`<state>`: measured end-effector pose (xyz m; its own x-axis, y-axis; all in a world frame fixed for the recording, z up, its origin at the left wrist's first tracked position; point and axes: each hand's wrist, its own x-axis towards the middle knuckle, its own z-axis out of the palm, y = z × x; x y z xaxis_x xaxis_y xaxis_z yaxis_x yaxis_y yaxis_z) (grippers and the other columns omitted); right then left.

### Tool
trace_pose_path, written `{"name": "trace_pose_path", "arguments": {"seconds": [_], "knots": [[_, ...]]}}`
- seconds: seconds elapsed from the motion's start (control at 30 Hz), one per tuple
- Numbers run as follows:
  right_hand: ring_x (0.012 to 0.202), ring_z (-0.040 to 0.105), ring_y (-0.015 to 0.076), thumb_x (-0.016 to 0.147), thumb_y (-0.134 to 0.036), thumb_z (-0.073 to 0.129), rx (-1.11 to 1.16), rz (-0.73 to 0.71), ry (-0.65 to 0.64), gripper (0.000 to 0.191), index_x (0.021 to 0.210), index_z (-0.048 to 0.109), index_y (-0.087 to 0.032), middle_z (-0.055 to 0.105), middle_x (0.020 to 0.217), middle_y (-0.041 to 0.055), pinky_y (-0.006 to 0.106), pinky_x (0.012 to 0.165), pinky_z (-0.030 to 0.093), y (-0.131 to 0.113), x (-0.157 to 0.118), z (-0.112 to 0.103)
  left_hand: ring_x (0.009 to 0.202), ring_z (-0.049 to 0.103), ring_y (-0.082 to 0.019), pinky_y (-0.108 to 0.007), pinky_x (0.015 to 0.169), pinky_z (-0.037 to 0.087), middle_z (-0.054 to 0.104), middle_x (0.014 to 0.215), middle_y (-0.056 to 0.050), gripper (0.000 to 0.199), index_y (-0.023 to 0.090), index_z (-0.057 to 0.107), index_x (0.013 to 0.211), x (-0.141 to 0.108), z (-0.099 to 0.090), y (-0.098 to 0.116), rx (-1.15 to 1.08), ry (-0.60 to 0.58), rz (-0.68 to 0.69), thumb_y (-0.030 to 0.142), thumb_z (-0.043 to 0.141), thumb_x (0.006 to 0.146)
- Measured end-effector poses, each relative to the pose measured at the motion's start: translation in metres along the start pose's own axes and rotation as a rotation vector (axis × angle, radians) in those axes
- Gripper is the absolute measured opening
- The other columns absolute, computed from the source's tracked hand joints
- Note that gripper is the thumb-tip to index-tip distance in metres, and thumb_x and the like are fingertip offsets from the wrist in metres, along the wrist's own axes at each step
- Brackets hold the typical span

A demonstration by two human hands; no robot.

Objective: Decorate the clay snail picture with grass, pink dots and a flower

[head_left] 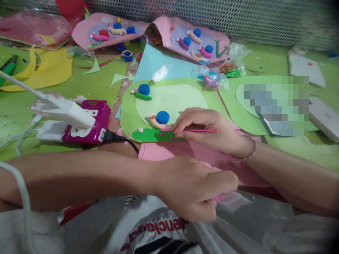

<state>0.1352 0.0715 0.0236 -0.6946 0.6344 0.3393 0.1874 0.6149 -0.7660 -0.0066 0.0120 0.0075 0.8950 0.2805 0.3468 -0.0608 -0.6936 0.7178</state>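
My right hand (pixel 203 130) pinches a thin pink stick (pixel 203 131), its tip over the dark green clay strip (pixel 150 135) at the lower edge of a green card (pixel 127 116). Two clay snails with blue shells, one with a green body (pixel 143 91) and one with a peach body (pixel 161 119), are on this card; the peach one is just left of my right fingertips. Nearer to me, my left hand (pixel 196 187) is closed around a clear plastic bag with pink clay (pixel 217 197), over pink paper (pixel 161 151).
A purple power strip (pixel 104 114) with white plugs and cables stands at the left. Pink cards (pixel 156 26) with more clay snails lie at the back, near a mesh wall (pixel 185 8). Small clay bags (pixel 212 81) lie behind the card. At right are another green card (pixel 230 116) and a phone (pixel 324 118).
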Motion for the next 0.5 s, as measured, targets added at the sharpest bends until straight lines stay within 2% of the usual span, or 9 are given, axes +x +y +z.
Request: {"name": "trace_pose_path", "arguments": {"seconds": [0.2, 0.5], "knots": [[0.088, 0.062, 0.0127, 0.084, -0.011, 0.052, -0.039, -0.048, -0.094, 0.013, 0.087, 0.064, -0.014, 0.067, 0.091, 0.0079, 0.031, 0.081, 0.051, 0.0046, -0.0023, -0.0046, 0.058, 0.045, -0.011, -0.023, 0.047, 0.030, 0.051, 0.067, 0.004, 0.017, 0.020, 0.036, 0.089, -0.0008, -0.0015, -0.0002, -0.017, -0.053, -0.037, 0.017, 0.042, 0.073], [0.094, 0.060, 0.0123, 0.085, -0.007, 0.047, -0.207, -0.163, -0.184, 0.018, 0.096, 0.061, -0.011, 0.064, 0.099, 0.0098, 0.024, 0.081, 0.052, 0.0012, -0.0067, -0.0025, 0.063, 0.049, -0.011, -0.022, 0.047, 0.033, 0.057, 0.071, 0.003, 0.020, 0.018, 0.043, 0.093, -0.0001, -0.0013, -0.0009, -0.060, -0.066, -0.035, 0.016, 0.044, 0.072]]}}
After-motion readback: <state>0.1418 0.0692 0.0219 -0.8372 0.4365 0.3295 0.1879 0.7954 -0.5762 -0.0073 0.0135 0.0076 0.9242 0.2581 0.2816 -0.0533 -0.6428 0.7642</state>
